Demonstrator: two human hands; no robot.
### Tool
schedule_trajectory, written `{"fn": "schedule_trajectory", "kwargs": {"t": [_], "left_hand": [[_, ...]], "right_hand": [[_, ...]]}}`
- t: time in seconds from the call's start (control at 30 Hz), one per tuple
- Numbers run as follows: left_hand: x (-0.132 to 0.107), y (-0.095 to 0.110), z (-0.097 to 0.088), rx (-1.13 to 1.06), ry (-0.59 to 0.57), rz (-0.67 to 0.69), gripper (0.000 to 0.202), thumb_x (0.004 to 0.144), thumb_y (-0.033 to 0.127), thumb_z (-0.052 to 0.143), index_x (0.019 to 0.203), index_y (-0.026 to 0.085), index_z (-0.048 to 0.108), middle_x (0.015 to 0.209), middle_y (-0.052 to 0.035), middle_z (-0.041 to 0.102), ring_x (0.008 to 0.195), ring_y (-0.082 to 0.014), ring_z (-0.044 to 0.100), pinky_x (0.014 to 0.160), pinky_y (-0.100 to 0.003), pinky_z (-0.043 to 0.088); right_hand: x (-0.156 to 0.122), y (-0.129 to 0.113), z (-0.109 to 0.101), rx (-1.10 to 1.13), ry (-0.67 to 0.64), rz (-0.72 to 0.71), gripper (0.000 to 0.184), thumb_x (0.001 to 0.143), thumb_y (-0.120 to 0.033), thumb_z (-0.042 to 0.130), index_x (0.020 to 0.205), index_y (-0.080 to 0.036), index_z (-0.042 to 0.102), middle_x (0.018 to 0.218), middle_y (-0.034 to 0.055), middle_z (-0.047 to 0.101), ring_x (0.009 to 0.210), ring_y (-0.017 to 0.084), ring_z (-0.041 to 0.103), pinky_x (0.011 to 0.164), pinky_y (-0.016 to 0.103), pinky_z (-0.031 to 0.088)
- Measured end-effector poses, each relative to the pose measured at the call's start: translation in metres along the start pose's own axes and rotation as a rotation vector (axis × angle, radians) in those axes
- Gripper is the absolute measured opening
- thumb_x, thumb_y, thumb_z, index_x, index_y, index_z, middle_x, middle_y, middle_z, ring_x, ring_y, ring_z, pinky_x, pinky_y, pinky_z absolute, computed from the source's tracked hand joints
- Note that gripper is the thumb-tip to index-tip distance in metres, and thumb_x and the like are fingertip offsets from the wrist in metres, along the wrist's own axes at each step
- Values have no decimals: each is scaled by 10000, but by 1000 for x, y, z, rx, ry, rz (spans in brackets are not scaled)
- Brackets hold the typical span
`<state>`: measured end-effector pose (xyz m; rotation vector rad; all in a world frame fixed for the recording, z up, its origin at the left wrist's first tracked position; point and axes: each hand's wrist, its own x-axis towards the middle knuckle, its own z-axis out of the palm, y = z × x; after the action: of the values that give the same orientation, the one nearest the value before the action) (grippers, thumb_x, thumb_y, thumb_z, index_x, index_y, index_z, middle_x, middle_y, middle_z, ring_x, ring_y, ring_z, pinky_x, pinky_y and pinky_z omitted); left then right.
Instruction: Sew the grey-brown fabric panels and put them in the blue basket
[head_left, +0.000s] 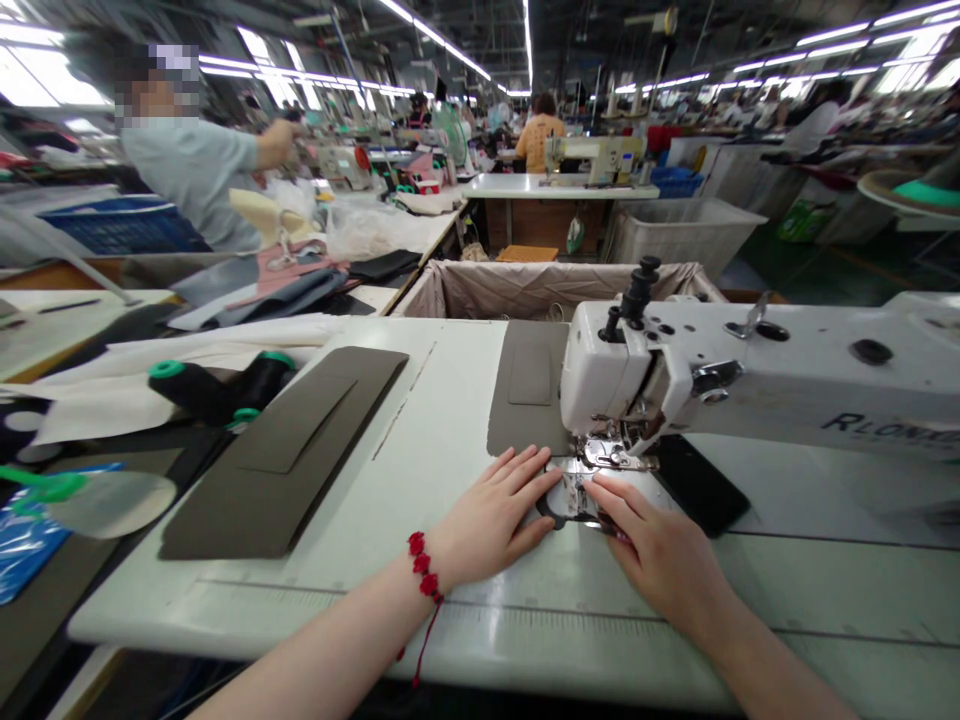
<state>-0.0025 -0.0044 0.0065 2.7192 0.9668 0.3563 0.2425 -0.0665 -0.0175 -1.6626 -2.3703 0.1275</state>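
Observation:
My left hand point(495, 515) lies flat on the white table, fingers stretched toward the metal needle plate point(570, 492) of the white sewing machine point(675, 375). A red bead bracelet point(421, 565) circles that wrist. My right hand point(652, 550) rests just right of the plate, its fingers extended and touching the plate's edge under the presser foot point(611, 455). A grey-brown fabric piece point(529, 395) lies behind the needle, running away from me. Neither hand grips anything that I can see.
A stack of grey-brown fabric pieces point(281, 455) lies at the left, with black thread cones point(217, 388) beyond it. A black flat object point(697, 483) lies under the machine arm. A cloth-lined bin point(540, 285) stands behind the table. A person point(187, 165) works at the far left.

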Motion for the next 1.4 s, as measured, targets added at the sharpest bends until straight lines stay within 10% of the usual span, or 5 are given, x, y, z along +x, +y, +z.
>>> {"fn": "schedule_trajectory", "kwargs": {"t": [1.0, 1.23, 1.4], "left_hand": [[-1, -6, 11, 72, 65, -35, 703, 936, 483, 481, 1512, 213, 183, 1585, -135, 143, 1468, -299, 81, 1167, -557, 169], [1, 3, -4, 194, 207, -209, 603, 957, 506, 412, 1423, 128, 345, 1163, -148, 648, 1149, -271, 580, 1113, -529, 254], [-8, -5, -22, 264, 262, -368, 526, 982, 452, 346, 1360, 96, 423, 1141, -203, 636, 1087, -350, 588, 943, -566, 400]], "right_hand": [[0, -9, -9, 69, 69, 33, 502, 903, -177, 473, 1397, -263, 450, 1402, 46, 518, 1039, 204, 632, 848, 338, 523], [-2, -15, -17, 88, 65, 63, 456, 890, -182, 495, 1342, -239, 510, 1358, 64, 552, 1079, 205, 611, 901, 329, 483], [-2, -18, -28, 70, 58, 64, 392, 896, -180, 486, 1272, -253, 569, 1287, 43, 602, 994, 198, 641, 827, 312, 485]]}}
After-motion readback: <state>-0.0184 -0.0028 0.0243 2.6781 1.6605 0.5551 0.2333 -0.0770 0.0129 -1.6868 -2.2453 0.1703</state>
